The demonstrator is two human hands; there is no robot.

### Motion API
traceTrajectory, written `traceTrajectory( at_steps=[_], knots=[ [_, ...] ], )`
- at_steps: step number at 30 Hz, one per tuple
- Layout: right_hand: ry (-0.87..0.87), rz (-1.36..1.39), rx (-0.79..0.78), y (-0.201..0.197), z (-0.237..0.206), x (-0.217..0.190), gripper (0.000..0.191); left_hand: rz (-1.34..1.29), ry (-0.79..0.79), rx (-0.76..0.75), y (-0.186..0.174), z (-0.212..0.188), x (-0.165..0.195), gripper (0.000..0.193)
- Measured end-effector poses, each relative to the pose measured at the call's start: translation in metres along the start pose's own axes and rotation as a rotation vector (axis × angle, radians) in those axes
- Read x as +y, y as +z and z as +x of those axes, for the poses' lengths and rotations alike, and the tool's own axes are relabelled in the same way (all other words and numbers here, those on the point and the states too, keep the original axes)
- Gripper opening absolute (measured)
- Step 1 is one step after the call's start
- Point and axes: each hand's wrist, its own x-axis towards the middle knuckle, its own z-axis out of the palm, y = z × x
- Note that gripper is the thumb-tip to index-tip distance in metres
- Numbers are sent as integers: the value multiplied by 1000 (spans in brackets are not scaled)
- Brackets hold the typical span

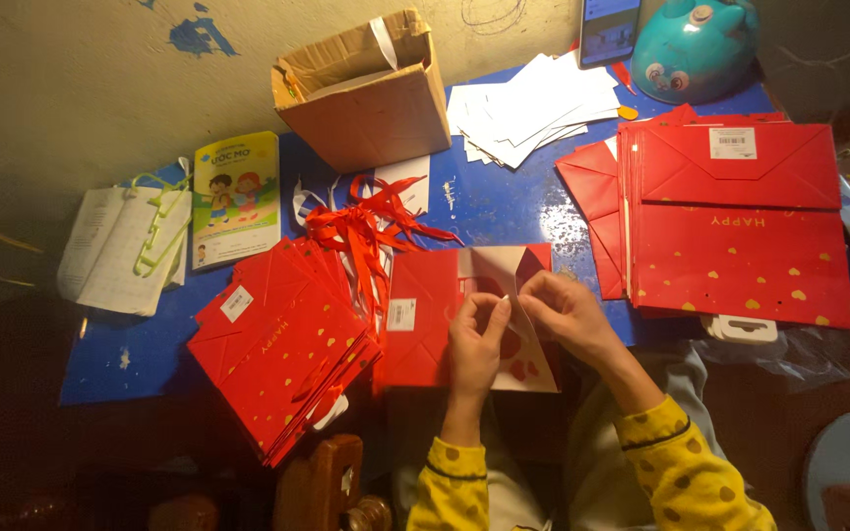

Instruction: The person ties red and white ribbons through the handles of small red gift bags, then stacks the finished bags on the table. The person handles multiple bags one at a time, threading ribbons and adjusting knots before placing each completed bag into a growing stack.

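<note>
Left hand [474, 339] and right hand [568, 310] both pinch the red paper bag [435, 315].

1. Red paper bag [425, 315], flattened under both hands: matt red outside, pale uncoated paper inside, sharp creases.
2. Stack of red bags [282, 349] at 9 o'clock of it: smooth card-like paper with small shiny gold spots.
3. Bigger red bag pile [740, 236] at 2 o'clock: same smooth paper, faint sheen, white paper sticker.
4. Red ribbons [366, 231] at 11 o'clock: thin satin-like strips, slightly glossy.
5. Cardboard box [366, 93] at 12 o'clock: brown, matt, rough, worn at edges.
6. Blue tabletop [504, 202]: glossy, scuffed, reflecting light.
7. Teal toy [696, 44] at 1 o'clock: hard glossy plastic.
8. Yellow sleeve [681, 462]: soft matt cloth, dotted.
</note>
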Motion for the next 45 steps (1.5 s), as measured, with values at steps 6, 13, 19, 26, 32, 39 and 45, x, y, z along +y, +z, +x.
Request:
traceTrajectory(
  at_steps=[6, 13, 19, 26, 32, 39, 45],
  knots=[
    [-63, -222, 91, -1, -3, 8, 10, 74, -96, 67, 15, -1, 16, 14],
    [-44, -300, 136, 2, -28, 0, 14, 111, -67, 27, 14, -4, 19, 12],
    [355, 143, 26, 4, -61, 16, 16, 146, 5, -78, -3, -28, 10, 13],
    [215, -469, 62, -9, -64, -16, 26, 260, -26, -70, 4, -29, 19, 13],
    [163, -605, -68, -29, -78, -44, 33, 296, -45, -71, 2, -25, 28, 14],
    [152, -344, 0, -23, -80, -23, 27, 318, -7, -222, -4, -31, 41, 26],
    [142, -37, 36, -12, -80, -14, 24, 125, -86, -233, -7, -32, 35, 21]
  ],
)
